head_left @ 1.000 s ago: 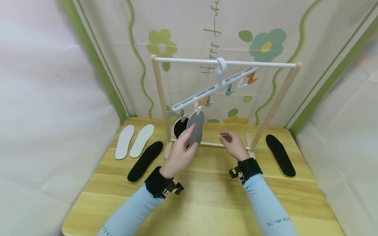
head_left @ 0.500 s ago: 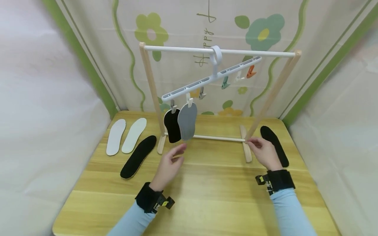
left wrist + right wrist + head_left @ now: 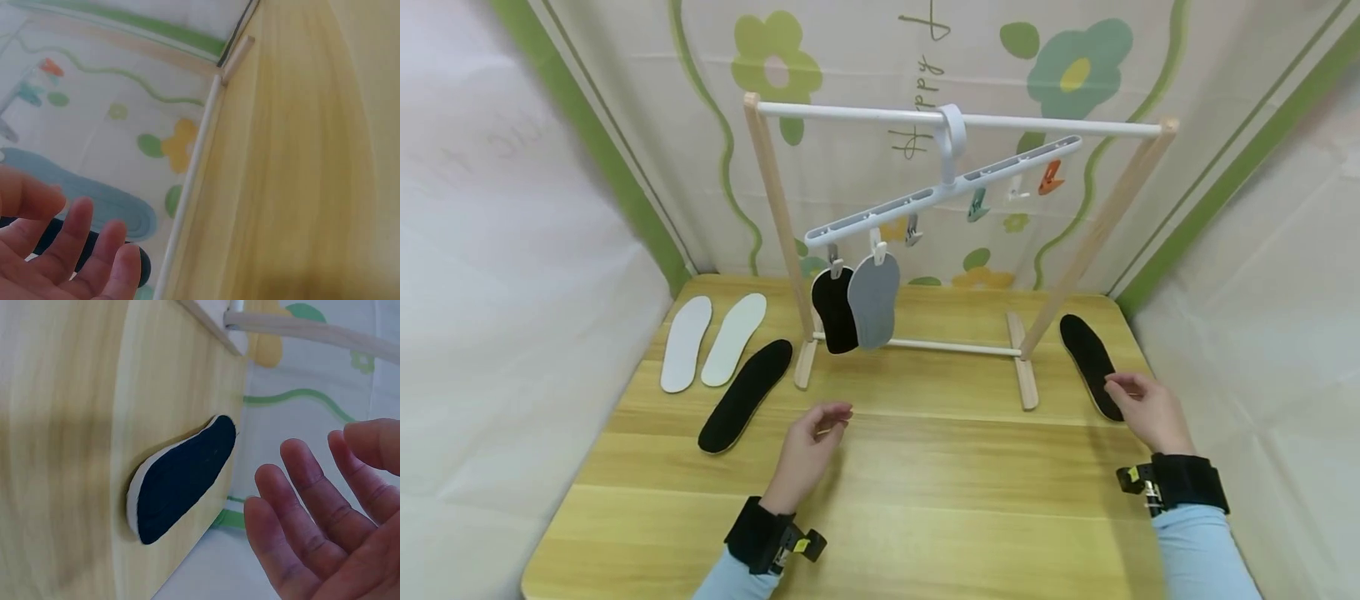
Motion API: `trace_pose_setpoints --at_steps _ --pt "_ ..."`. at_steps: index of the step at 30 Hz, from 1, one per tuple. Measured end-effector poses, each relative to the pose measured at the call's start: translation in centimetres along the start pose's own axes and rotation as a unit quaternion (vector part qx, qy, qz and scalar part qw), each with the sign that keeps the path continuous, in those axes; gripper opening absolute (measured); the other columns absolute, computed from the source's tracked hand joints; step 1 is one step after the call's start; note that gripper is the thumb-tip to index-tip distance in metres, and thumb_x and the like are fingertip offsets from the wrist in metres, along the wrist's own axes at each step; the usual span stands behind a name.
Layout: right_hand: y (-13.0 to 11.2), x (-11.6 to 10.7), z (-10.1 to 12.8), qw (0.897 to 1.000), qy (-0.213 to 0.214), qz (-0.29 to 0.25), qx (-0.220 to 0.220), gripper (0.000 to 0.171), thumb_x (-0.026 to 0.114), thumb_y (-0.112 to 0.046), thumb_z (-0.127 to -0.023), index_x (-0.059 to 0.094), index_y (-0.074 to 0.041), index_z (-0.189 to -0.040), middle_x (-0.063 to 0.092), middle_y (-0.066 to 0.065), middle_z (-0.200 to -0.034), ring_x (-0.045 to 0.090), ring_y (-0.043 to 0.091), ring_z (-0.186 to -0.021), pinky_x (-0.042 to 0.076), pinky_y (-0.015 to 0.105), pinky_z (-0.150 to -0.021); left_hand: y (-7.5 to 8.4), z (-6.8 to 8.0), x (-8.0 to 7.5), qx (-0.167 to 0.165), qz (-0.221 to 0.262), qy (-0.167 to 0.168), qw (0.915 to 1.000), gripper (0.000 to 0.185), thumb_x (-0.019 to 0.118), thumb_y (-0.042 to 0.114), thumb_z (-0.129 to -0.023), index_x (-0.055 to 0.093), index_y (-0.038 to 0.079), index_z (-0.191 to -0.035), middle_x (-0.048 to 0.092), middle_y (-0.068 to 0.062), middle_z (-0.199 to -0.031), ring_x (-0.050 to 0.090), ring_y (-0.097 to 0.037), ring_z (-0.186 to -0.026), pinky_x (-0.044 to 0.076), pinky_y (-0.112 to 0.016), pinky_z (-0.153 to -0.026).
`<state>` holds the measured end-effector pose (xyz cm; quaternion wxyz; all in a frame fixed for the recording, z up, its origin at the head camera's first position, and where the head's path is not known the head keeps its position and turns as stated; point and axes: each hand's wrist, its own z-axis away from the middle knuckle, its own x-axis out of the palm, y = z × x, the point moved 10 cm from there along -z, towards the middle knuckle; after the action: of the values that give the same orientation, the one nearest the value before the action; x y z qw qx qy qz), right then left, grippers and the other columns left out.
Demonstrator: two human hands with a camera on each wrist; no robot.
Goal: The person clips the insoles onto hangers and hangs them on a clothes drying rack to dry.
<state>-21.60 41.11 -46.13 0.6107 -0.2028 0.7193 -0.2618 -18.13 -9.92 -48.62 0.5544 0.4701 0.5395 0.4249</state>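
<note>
My left hand [image 3: 807,454] is held over the table, fingers loosely bent and holding nothing. My right hand [image 3: 1150,410] hovers by the lower end of a black insole [image 3: 1086,362] at the right; in the right wrist view its relaxed fingers [image 3: 306,512] are apart from that insole. A grey insole [image 3: 875,304] and a black insole [image 3: 835,312] hang by clips from the left part of a white clip hanger [image 3: 880,218], which tilts down to the left. On the table at the left lie two white insoles [image 3: 687,343] and another black insole [image 3: 747,396].
A rack with wooden posts [image 3: 775,196] and a white top rail [image 3: 865,114] carries the hanger. Unused clips, a green one [image 3: 977,205] and an orange one [image 3: 1050,177] among them, dangle at its right. Behind stands a flower-printed curtain [image 3: 880,50].
My left hand has come away from the hanging grey insole, down toward the front. My right hand has moved right, past the rack's foot, to the black insole. The view has shifted slightly.
</note>
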Motion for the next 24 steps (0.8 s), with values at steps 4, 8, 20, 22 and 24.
trace_pose_setpoints --at_steps 4,8,20,22,24 --pt "1.6 -0.6 -0.5 1.0 -0.004 0.003 0.006 0.038 0.055 -0.027 -0.103 0.062 0.004 -0.122 0.064 0.03 -0.116 0.06 0.045 -0.103 0.044 0.023 -0.07 -0.2 0.4 0.5 -0.013 -0.006 0.009 0.9999 0.024 0.058 -0.002 -0.097 0.065 0.005 -0.119 0.065 -0.01 -0.118 0.062 -0.027 -0.11 0.052 -0.032 -0.092" --pt "2.9 -0.7 -1.5 1.0 -0.006 0.006 0.006 0.037 0.055 -0.026 -0.103 0.063 0.005 -0.121 0.064 0.03 -0.115 0.06 0.044 -0.102 0.045 0.023 -0.069 -1.2 0.7 0.1 -0.02 -0.024 0.027 0.9991 0.024 0.058 -0.001 -0.098 0.066 0.006 -0.119 0.066 -0.009 -0.117 0.061 -0.026 -0.109 0.051 -0.032 -0.092" --pt "5.2 0.1 -3.6 1.0 -0.001 0.019 0.021 0.034 0.054 -0.02 -0.102 0.061 0.008 -0.121 0.063 0.03 -0.113 0.058 0.047 -0.104 0.047 0.047 -0.078 -4.1 2.0 -3.8 -0.045 -0.07 0.069 0.9942 0.021 0.061 -0.001 -0.096 0.067 0.003 -0.116 0.069 -0.007 -0.11 0.063 -0.021 -0.101 0.052 -0.023 -0.083" --pt "5.5 0.1 -4.0 0.999 0.002 0.025 0.024 0.034 0.053 -0.019 -0.102 0.061 0.008 -0.121 0.063 0.031 -0.113 0.057 0.048 -0.104 0.046 0.051 -0.081 -4.2 2.0 -3.8 -0.049 -0.068 0.066 0.9943 0.021 0.061 -0.001 -0.096 0.067 0.002 -0.116 0.07 -0.007 -0.11 0.063 -0.021 -0.101 0.052 -0.023 -0.083" --pt "5.9 0.0 -4.5 0.999 0.006 0.031 0.025 0.033 0.053 -0.017 -0.102 0.061 0.009 -0.12 0.063 0.031 -0.112 0.057 0.049 -0.104 0.045 0.054 -0.083 -4.2 2.0 -3.7 -0.05 -0.066 0.063 0.9946 0.021 0.06 -0.001 -0.096 0.067 0.001 -0.116 0.07 -0.008 -0.11 0.063 -0.021 -0.101 0.052 -0.022 -0.083"
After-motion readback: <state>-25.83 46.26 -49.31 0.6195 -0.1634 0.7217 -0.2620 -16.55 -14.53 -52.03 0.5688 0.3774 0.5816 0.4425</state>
